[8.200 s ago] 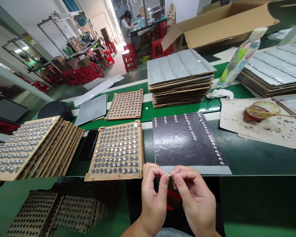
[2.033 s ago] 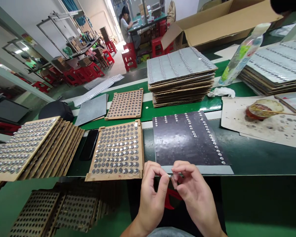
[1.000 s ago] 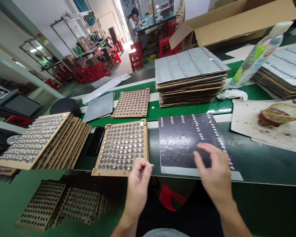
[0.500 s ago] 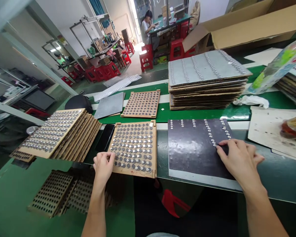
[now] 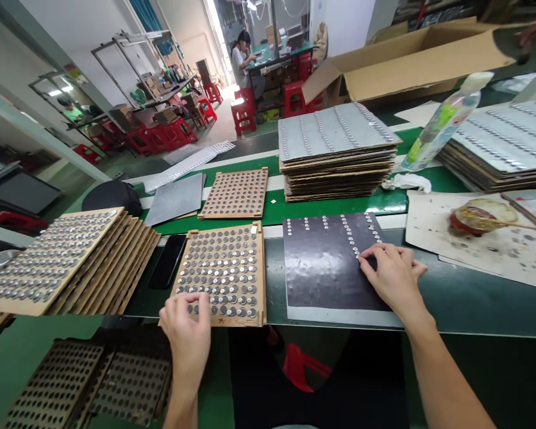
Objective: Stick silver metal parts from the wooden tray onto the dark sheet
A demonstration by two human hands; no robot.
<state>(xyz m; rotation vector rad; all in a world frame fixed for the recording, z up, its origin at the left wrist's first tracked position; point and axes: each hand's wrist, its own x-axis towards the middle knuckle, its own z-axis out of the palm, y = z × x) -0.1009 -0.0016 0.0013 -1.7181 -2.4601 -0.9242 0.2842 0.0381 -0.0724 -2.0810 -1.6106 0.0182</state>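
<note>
My left hand (image 5: 187, 325) is over the lower left corner of a wooden board (image 5: 262, 286) holding rows of round metal discs, some with small bright pieces on top. Its thumb and fingers are curled together; whatever is between them is hidden. My right hand (image 5: 395, 277) rests on a dark, shiny sheet (image 5: 321, 268) to the right of the board. There its thumb and forefinger pinch a small silvery disc (image 5: 357, 257) at the lower end of the fourth column. Five columns of such discs run down from the sheet's top edge, the fourth being long.
A phone (image 5: 167, 262) and a leaning stack of disc boards (image 5: 93, 262) stand at left. Behind are another disc board (image 5: 234, 193), a tall stack of grey sheets (image 5: 339, 167) and a bottle (image 5: 446, 122). A sticky amber dish (image 5: 477, 217) lies at right.
The camera view has swung to the right. My left hand has shifted lower on the board, nearer its bottom corner. My right hand stays at the end of the fourth column.
</note>
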